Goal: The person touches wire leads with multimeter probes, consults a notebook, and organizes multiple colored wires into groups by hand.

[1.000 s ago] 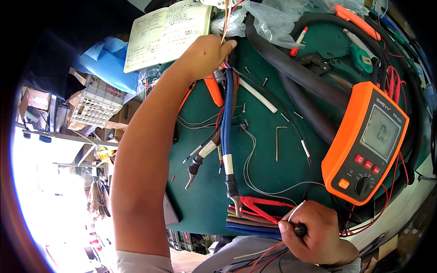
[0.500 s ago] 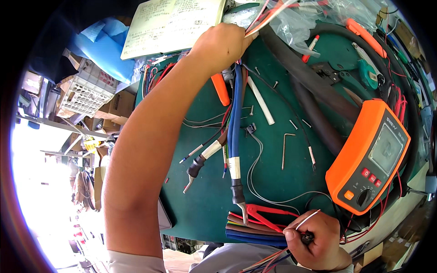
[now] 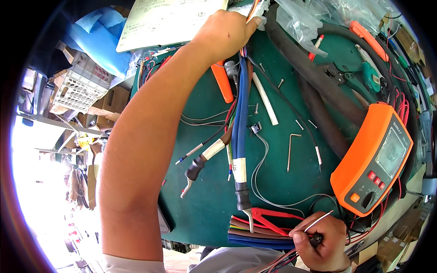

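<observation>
My left hand [image 3: 225, 34] is closed around a bundle of thin wires [image 3: 253, 8] at the far edge of the mat. Below it, thick blue cables [image 3: 239, 123] run toward me, ending in a white label, black sleeve and metal cable lug [image 3: 249, 220]. A brown cable with a similar lug [image 3: 186, 189] branches left. At the near right, my right hand [image 3: 322, 243] is closed on a thin white wire [image 3: 318, 220] and a round black piece [image 3: 316, 238], partly hidden by its fingers. Beside it, a red clip [image 3: 268, 220] lies by cut blue and brown cables [image 3: 259, 241].
An orange meter [image 3: 371, 159] stands at the right, near thick black hoses [image 3: 314, 82]. Green-handled pliers [image 3: 350, 79], a hex key [image 3: 290, 152], a white tube [image 3: 265, 98] and screws lie on the green mat [image 3: 200, 218]. An open notebook [image 3: 168, 22] lies far left.
My left hand has shifted slightly away from me with the wires. The right hand keeps its grip, and the white wire's tip sticks out farther to the right. The whole view has shifted a little.
</observation>
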{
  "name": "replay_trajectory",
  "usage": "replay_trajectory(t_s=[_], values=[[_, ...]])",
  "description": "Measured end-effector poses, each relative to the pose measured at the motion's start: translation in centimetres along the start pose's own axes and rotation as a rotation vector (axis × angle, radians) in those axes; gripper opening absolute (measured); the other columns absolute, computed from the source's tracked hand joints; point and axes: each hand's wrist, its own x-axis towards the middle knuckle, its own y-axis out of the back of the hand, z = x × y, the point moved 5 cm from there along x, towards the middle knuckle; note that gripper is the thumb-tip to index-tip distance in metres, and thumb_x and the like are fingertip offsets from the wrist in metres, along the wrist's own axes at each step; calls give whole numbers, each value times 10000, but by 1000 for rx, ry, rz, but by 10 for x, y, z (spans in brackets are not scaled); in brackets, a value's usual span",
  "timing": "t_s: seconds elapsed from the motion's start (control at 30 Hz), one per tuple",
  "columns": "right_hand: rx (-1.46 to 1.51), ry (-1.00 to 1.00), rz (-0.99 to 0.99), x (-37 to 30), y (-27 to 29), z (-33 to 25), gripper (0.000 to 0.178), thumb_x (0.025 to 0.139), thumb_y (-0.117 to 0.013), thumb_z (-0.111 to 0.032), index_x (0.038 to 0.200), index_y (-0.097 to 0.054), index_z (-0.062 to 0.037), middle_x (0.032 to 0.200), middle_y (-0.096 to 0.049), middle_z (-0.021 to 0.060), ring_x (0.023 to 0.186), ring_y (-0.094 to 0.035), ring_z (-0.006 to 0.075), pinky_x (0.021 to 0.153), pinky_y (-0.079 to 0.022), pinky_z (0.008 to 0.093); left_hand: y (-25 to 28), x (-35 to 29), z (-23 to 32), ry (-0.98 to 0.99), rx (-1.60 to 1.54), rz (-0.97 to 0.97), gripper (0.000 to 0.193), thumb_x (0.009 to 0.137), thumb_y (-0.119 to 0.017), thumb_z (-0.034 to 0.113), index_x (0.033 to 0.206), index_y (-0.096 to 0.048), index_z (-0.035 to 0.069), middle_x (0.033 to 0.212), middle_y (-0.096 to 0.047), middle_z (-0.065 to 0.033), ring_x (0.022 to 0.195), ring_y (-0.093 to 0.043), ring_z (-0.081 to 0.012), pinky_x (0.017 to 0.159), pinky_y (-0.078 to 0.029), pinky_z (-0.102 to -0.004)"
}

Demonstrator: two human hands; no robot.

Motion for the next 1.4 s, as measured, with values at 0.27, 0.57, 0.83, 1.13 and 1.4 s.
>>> replay_trajectory(t_s=[0.27, 0.57, 0.83, 1.13, 1.4], values=[[12, -43, 12, -2, -1, -1, 108, 847, -678, -26, 792, -588, -2, 675, -571, 65, 501, -399, 92, 458, -314, 252, -4, 10, 1, -194, 204, 12, 482, 995, -425, 348, 819, -663, -33, 734, -643, -260, 739, -647, -435, 717, -512, -498], [-8, -29, 27, -4, -2, -1, 140, 847, -685, -31, 796, -555, -10, 714, -617, 75, 503, -407, 87, 462, -323, 248, -3, 14, 3, -134, 101, -66, 493, 1001, -396, 331, 789, -655, -32, 691, -633, -247, 708, -642, -426, 708, -510, -494], [-9, -66, 18, -4, -1, 0, 128, 846, -692, -36, 800, -575, -8, 690, -596, 62, 501, -394, 82, 460, -316, 245, -6, 8, 1, -15, 25, -78, 558, 1000, -391, 410, 735, -653, -5, 669, -634, -192, 695, -640, -373, 728, -524, -461], [23, -58, 59, -3, 0, -2, 109, 845, -691, -37, 792, -598, -13, 652, -549, 43, 502, -381, 73, 458, -308, 241, -3, 4, 0, 29, -53, -100, 589, 999, -384, 435, 727, -648, -16, 662, -626, -184, 682, -626, -363, 742, -522, -442], [7, -31, 69, -4, 0, -2, 128, 844, -690, -35, 786, -578, -15, 656, -550, 48, 503, -376, 74, 459, -310, 243, -3, 3, 0, 51, -66, -85, 584, 999, -390, 423, 707, -636, -20, 661, -621, -190, 691, -624, -371, 745, -517, -441]])
